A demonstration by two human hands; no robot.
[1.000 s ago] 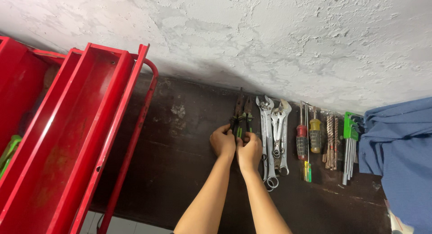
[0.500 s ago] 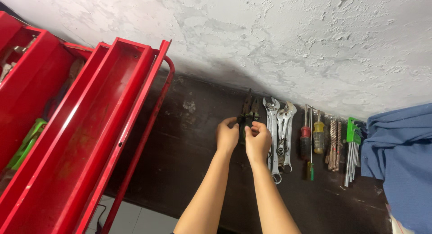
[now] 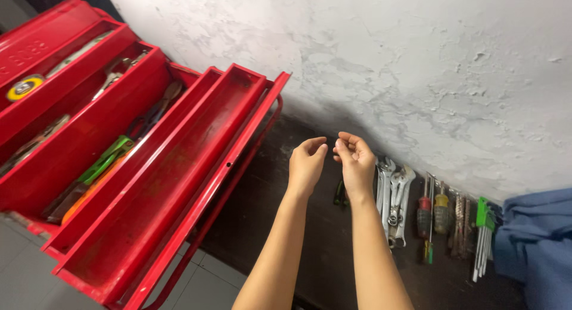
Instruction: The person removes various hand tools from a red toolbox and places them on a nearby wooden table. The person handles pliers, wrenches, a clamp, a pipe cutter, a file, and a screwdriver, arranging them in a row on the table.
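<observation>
My left hand (image 3: pixel 307 164) and my right hand (image 3: pixel 356 161) hover side by side above a dark wooden bench (image 3: pixel 280 226), close to the white wall. Both hold nothing, with fingers loosely curled and fingertips almost meeting. Just below them lies a pair of pliers with dark green handles (image 3: pixel 341 194), partly hidden by my right wrist. To the right of it, silver wrenches (image 3: pixel 391 197) lie in a row, close to my right hand.
An open red cantilever toolbox (image 3: pixel 161 185) fills the left, holding a yellow tape measure (image 3: pixel 24 87) and a green-handled tool (image 3: pixel 107 159). Right of the wrenches lie screwdrivers (image 3: pixel 425 213), drill bits (image 3: pixel 459 223), a green set of hex keys (image 3: pixel 482 234) and a blue cloth (image 3: pixel 536 244).
Both hands have let go of the pliers and lifted off the bench. The pliers now lie beside the wrenches. The view has swung left, showing more of the toolbox.
</observation>
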